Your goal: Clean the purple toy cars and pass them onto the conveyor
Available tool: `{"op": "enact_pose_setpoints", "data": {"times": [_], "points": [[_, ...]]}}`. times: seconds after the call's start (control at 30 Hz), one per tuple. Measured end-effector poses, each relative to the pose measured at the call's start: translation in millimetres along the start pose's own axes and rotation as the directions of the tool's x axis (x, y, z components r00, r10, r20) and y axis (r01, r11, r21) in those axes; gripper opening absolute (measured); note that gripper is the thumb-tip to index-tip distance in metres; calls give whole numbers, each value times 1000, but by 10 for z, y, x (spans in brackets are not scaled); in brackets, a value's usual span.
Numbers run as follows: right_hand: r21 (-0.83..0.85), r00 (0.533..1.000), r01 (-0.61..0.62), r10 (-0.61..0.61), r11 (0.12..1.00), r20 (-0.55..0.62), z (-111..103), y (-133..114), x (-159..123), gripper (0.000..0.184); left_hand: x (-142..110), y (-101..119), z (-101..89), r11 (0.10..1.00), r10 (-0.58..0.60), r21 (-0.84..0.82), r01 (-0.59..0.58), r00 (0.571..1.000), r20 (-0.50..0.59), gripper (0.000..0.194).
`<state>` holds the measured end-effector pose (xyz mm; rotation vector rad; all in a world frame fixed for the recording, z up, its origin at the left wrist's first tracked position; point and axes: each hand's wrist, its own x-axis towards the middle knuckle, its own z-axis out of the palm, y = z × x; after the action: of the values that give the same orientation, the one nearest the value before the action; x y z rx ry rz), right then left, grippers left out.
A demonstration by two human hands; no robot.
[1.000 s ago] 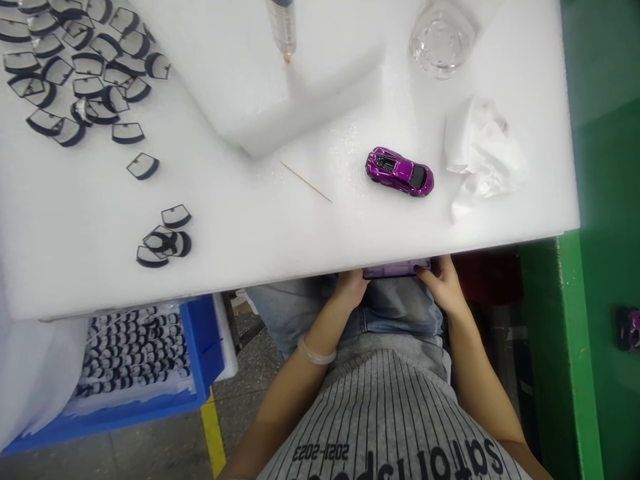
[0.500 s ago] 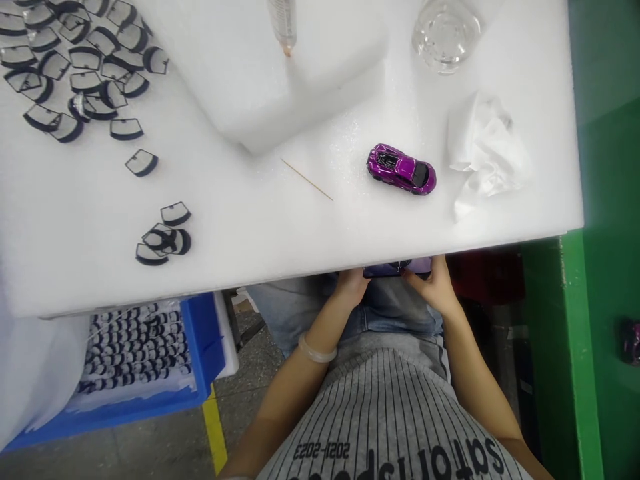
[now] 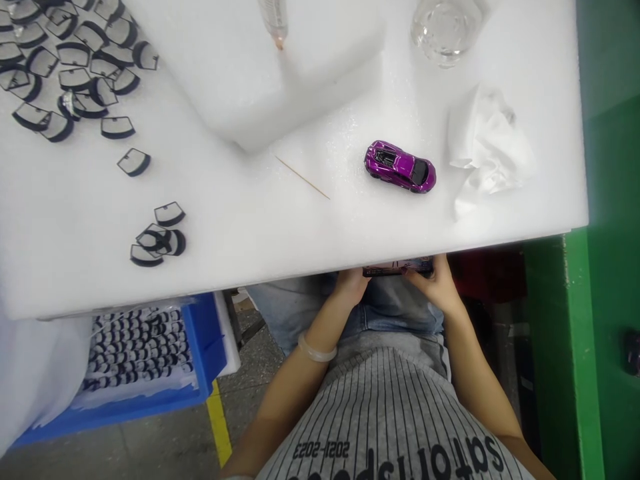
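Under the front edge of the white foam-topped table (image 3: 280, 247), a smartphone (image 3: 390, 267) lies sideways between my two hands, its screen lit. My left hand (image 3: 351, 285) grips the phone's left end, with the fingers partly hidden by the table. At the other end, my right hand (image 3: 436, 283) holds the phone with its thumb over the screen. On the tabletop above them sits a purple toy car (image 3: 400, 167). A thin wooden stick (image 3: 303, 177) lies to the left of the car, touched by neither hand.
Many small dark-edged clear window pieces (image 3: 75, 80) lie at the upper left, with a smaller cluster (image 3: 157, 240) nearer. A foam block (image 3: 300, 80) bears a bottle (image 3: 274, 23). Crumpled tissue (image 3: 487, 147) and a glass jar (image 3: 445, 30) stand right. A blue tray (image 3: 207, 353) sits below left.
The phone's screen picture has changed from purple to a lighter, mixed scene. Both hands keep their hold. The view has shifted slightly, and the things on the table stay in place.
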<state>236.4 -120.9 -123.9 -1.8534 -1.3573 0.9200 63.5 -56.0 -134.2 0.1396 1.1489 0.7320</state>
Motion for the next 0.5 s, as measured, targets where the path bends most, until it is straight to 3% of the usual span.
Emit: {"op": "enact_pose_setpoints", "data": {"times": [0.2,0.33,0.5], "points": [[229,995,-96,96,969,14,1,7,-4,75,6,-9,-22,1000,-1,0,1,1000,-2,14],[340,967,-228,253,912,-32,-25,75,9,50,7,-2,-28,1000,3,2,-3,1000,0,15],[364,950,-269,307,892,-52,-87,118,68,28,24,-8,-47,1000,-15,7,14,1000,3,18]]}}
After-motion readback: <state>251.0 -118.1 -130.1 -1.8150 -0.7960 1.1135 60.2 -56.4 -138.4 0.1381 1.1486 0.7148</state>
